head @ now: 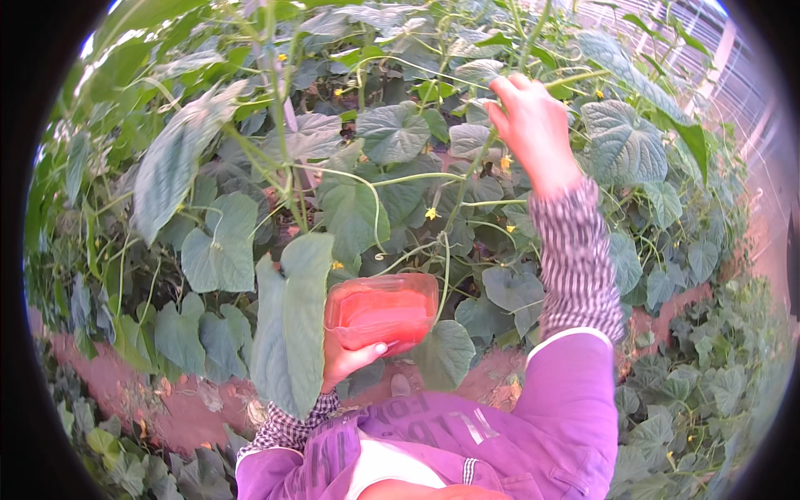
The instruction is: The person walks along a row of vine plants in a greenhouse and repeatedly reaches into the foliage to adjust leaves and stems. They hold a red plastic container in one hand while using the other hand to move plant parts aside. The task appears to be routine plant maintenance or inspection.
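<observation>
My left hand (351,361) holds a clear plastic container (382,310) with a red or orange-tinted inside, low in front of my body; its thumb lies on the near edge. A large cucumber leaf (294,325) hangs just left of the container and covers part of that hand and wrist. My right hand (528,119) is raised at a cucumber vine stem (478,159), its fingers bent against the stem near a leaf stalk. Whether the fingers grip the stem cannot be told. Small yellow flowers (432,213) show among the leaves below.
Dense cucumber plants (392,132) fill the space ahead, with thin tendrils and stalks crossing between me and them. Reddish soil (181,415) runs below the row, and low plants (662,431) grow behind me on both sides. A pale greenhouse wall (737,81) stands at the upper right.
</observation>
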Tool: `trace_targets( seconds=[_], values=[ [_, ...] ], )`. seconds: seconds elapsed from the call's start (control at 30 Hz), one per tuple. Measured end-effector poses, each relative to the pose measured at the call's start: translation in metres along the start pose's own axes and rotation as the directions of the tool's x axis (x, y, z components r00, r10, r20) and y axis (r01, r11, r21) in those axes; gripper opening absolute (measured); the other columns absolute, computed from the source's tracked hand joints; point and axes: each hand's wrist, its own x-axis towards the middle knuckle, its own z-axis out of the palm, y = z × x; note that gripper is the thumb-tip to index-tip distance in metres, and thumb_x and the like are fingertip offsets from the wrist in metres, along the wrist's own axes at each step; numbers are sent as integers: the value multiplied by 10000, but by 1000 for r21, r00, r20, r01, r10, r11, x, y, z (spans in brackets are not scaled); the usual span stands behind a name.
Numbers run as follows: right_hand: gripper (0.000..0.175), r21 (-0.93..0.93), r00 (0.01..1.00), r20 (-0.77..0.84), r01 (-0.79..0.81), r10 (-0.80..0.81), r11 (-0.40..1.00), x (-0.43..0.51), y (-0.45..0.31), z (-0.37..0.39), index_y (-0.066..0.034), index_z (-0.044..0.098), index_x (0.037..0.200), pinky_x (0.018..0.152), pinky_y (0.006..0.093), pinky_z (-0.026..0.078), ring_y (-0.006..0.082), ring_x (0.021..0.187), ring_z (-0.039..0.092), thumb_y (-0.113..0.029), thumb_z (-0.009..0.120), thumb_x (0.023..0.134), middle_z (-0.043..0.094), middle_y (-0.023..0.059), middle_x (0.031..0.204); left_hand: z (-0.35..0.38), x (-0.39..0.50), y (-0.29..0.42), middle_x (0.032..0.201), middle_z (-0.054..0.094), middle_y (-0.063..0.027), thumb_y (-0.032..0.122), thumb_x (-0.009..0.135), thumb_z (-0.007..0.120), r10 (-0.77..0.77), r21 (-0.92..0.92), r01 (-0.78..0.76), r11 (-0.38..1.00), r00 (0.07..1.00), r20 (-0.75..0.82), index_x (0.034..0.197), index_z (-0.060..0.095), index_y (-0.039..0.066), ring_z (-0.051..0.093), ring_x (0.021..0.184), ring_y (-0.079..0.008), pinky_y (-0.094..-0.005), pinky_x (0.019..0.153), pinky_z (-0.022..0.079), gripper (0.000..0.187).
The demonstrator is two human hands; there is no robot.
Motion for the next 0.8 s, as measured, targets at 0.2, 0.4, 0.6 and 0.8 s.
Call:
trace_targets(
  seconds=[0.2,0.4,0.6,0.8],
  values=[
    [113,-426,935,353,124,39,896,46,35,59,-97,729,842,701,401,556,287,863,684,-128,628,804,698,104,862,-21,-40,10,1292,569,-131,155,731,833,-71,-118,64,991,996,-55,1373,417,-18,549,1205,-225,-377,1045,435,784],
    [125,-372,902,432,195,-16,907,48,60,77,-94,725,789,675,422,556,278,827,704,-93,600,792,702,130,805,-49,-81,19,1280,556,-143,189,667,876,53,1,-56,998,949,-311,1381,381,-15,550,1194,-240,-383,1020,458,892],
    [139,-212,901,434,113,-10,971,60,76,72,-91,718,886,736,448,553,333,854,693,-101,594,823,690,159,872,-64,-112,20,1300,533,-133,221,682,865,56,-55,-93,994,879,-474,1396,364,-4,545,1183,-249,-388,1009,452,901],
    [135,167,929,351,-189,120,968,84,93,40,-68,694,878,765,424,536,316,826,682,-180,642,823,693,134,850,-76,-120,15,1289,548,-124,218,704,839,118,2,-146,989,796,-594,1401,380,-10,555,1166,-247,-389,1017,441,865]
  ],
)
